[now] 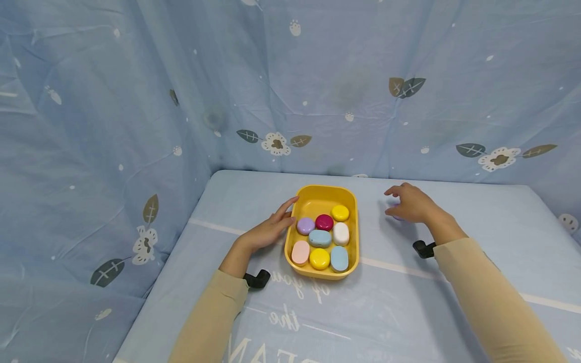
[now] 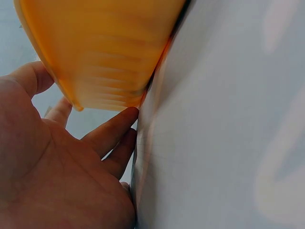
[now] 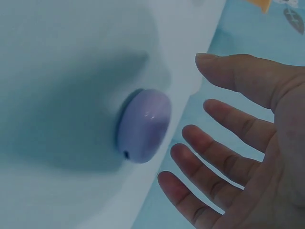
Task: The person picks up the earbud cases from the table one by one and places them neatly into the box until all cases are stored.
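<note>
A yellow tray (image 1: pixel 322 275) lies on the bed-like surface, holding several small glossy rounded cases in yellow, purple, dark red, blue, white and pink. My left hand (image 1: pixel 269 232) touches the tray's left side with extended fingers. In the left wrist view, the thumb rests by the rim and fingertips (image 2: pixel 129 113) meet the outer wall low down. To the right of the tray, my right hand (image 1: pixel 410 204) hovers with fingers spread over a small purple rounded case (image 3: pixel 145 126). A gap separates its fingers from that case, which is mostly hidden by the hand in the head view.
Light blue printed cloth (image 1: pixel 390 312) covers the flat surface. Patterned blue curtains (image 1: pixel 327 91) hang behind it and along the left. A black wrist mount (image 1: pixel 257 280) sits at the left wrist, another (image 1: pixel 424 249) at the right.
</note>
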Motion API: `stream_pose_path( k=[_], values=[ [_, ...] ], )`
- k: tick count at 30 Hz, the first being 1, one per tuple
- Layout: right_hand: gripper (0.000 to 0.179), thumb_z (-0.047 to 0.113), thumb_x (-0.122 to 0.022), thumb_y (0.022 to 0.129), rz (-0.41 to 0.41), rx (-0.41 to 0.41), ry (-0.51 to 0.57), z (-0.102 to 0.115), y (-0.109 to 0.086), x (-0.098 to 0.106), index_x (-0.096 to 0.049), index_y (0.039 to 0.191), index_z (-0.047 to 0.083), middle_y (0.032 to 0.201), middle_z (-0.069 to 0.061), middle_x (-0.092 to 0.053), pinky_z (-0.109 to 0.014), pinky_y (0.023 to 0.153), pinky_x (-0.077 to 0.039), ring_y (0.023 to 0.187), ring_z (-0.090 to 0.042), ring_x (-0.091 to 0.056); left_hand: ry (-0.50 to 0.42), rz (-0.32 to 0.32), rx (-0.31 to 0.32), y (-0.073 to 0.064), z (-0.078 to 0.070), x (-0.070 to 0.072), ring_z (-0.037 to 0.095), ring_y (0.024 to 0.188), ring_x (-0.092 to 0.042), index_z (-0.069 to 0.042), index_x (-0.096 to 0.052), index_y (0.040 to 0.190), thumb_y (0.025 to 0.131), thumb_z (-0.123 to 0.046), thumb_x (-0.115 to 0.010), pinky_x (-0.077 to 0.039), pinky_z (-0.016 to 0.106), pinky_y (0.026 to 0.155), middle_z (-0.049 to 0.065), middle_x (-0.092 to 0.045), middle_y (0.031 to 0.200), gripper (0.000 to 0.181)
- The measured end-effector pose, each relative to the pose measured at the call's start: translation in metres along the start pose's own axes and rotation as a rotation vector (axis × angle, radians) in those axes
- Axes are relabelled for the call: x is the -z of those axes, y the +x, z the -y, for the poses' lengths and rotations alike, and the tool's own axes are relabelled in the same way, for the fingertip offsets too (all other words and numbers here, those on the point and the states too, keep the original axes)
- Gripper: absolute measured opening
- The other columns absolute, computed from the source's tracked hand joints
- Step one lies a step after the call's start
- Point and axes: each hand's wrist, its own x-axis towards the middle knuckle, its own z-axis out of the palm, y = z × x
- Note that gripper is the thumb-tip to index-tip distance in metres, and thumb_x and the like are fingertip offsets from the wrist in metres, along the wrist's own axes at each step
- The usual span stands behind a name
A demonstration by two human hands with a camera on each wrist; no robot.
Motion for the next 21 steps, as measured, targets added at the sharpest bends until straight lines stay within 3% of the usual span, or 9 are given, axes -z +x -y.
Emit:
stream_pose_path(
  k=[21],
  values=[
    [0.048,0.017,-0.074,0.092,-0.023,0.010,0.001,-0.025,-0.008,-0.016,-0.061,0.133,-0.006,0.124,-0.033,-0.058,-0.067,0.102,-0.047,0.111,-0.048,-0.058,-0.003,0.005,0.002,0.000,-0.002,0.000,0.027,0.160,-0.024,-0.068,-0.019,0.152,0.108,-0.050,-0.045,-0.010,0.065,0.128,0.003,-0.024,0.173,0.055]
  ],
)
